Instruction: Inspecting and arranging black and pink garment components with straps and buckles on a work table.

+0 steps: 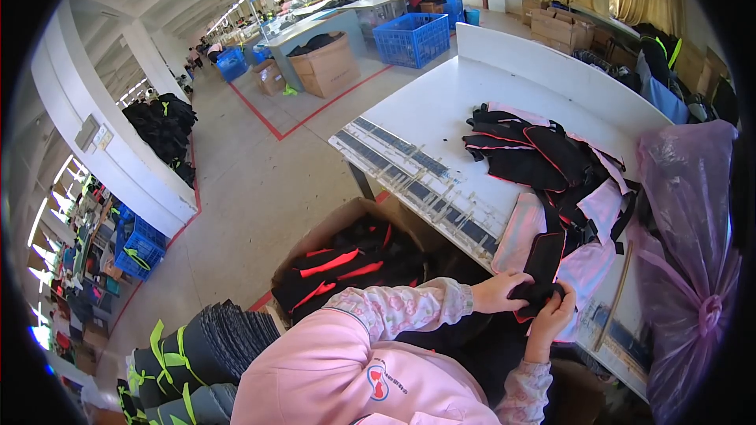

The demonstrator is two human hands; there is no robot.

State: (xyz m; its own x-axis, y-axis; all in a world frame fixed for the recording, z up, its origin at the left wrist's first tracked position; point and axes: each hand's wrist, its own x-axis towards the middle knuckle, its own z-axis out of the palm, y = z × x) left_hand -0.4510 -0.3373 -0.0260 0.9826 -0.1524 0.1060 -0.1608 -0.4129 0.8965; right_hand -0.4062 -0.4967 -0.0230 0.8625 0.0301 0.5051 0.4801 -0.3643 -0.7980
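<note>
Near the table's front edge, my left hand (501, 293) and my right hand (554, 316) both grip a black fabric piece with red edging (545, 258). Its lower end is folded over between my fingers, and its upper part lies flat on pink-and-grey fabric (587, 264). Both hands have their fingers closed on the cloth, close together. Beyond them, a loose pile of similar black pieces with red trim (543, 156) spreads over the white table (429, 122), with black straps and what looks like a buckle among them.
A cardboard box (283, 261) of black and red pieces stands left of the table. Tied black bundles (169, 362) sit at lower left. A knotted purple plastic bag (689, 205) flanks the table's right side. A thin wooden stick (615, 299) lies on the table.
</note>
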